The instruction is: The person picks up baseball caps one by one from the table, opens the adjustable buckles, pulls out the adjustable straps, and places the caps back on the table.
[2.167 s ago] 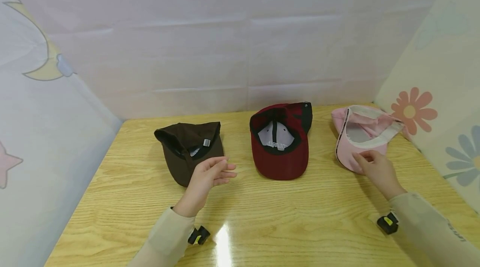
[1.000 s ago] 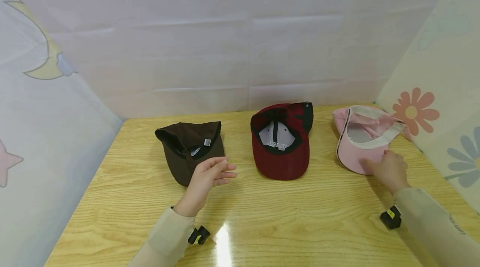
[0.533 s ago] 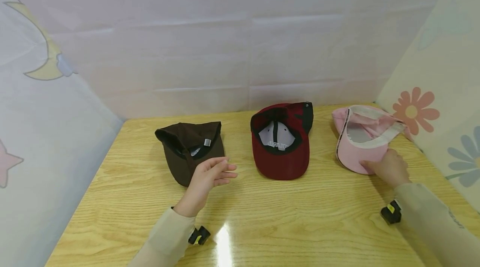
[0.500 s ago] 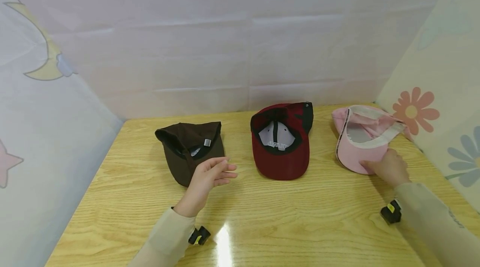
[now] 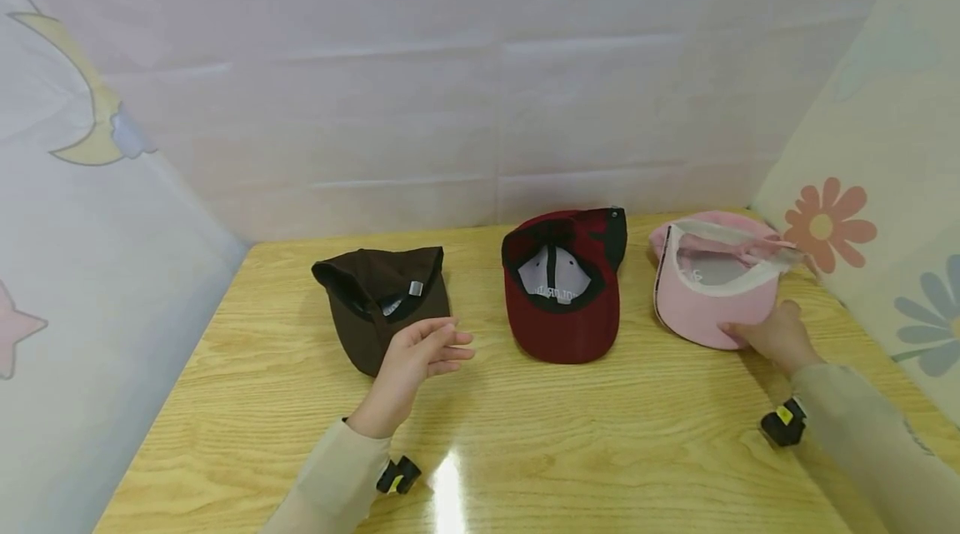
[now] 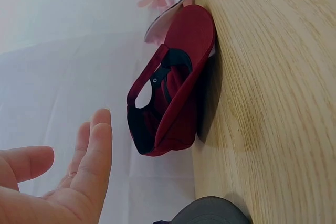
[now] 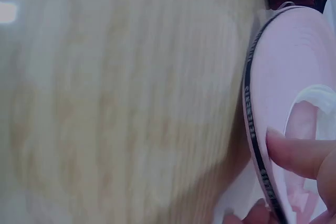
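At the right of the head view lies a pink cap [image 5: 712,311], its inside facing up. My right hand [image 5: 780,336] pinches the right side of its brim, thumb on the upper face. In the right wrist view the thumb [image 7: 299,153] presses the pink brim, and fingertips show under its dark lettered edge. My left hand [image 5: 412,359] hovers in front of the dark brown cap [image 5: 356,338], hiding part of its brim. Its fingers are relaxed and hold nothing. Between the hands sits a dark red cap [image 5: 562,334], also with its inside upward.
The caps stand in a row along the back of a wooden table [image 5: 555,451]. A pale cloth backdrop [image 5: 480,101] rises behind it. Printed side panels stand left and right, the right one with a red flower [image 5: 843,205] close to the pink cap.
The pink cap has turned and shifted a little to the left, its brim now facing more to the front. My right hand has stayed on the brim. The left hand has hardly moved.
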`<move>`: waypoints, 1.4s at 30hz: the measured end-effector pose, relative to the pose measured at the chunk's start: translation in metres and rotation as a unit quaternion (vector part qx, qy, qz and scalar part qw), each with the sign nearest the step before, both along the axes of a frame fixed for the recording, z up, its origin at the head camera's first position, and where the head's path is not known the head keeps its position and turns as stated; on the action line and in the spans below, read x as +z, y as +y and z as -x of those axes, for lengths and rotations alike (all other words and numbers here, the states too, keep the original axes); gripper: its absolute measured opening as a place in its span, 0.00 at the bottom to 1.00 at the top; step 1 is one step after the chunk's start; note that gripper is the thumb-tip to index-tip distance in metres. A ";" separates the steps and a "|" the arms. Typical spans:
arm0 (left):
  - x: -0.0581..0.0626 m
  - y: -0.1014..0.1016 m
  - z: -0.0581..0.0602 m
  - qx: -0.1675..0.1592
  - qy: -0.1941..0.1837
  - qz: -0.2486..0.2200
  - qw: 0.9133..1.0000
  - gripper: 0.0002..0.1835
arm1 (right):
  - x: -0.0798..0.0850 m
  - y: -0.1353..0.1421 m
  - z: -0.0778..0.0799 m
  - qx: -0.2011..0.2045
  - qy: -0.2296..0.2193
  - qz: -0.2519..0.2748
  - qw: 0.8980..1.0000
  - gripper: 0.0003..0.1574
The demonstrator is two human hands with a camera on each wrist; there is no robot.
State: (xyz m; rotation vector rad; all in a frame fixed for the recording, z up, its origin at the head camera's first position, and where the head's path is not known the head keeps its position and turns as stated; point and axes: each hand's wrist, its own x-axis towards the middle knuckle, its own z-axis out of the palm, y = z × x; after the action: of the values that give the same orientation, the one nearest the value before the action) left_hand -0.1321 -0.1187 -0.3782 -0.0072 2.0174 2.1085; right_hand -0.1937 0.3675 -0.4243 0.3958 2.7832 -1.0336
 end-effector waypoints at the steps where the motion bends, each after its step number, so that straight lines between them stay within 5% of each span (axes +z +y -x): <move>1: 0.000 0.000 0.000 -0.001 0.002 0.000 1.000 0.20 | 0.001 -0.001 0.000 0.000 0.003 -0.004 1.000 0.58; 11: -0.001 -0.002 -0.001 -0.006 0.004 -0.004 1.000 0.20 | 0.006 -0.013 -0.003 -0.022 0.023 0.070 0.997 0.22; 24: 0.002 -0.003 -0.002 -0.008 0.011 -0.001 1.000 0.21 | 0.010 -0.028 -0.016 -0.037 0.139 0.090 0.985 0.29; 31: 0.000 -0.004 -0.001 -0.007 0.011 -0.005 1.000 0.21 | 0.030 -0.034 -0.026 -0.049 0.198 0.099 0.974 0.32; 42: 0.000 -0.002 0.000 -0.009 0.009 -0.004 1.000 0.20 | 0.049 -0.045 -0.034 -0.044 0.232 0.133 0.963 0.16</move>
State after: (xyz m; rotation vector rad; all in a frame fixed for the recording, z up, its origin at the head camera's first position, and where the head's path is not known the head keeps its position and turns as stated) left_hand -0.1318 -0.1205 -0.3786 0.0311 2.0118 2.1116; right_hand -0.1601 0.3222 -0.3752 0.2692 2.9683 -1.6913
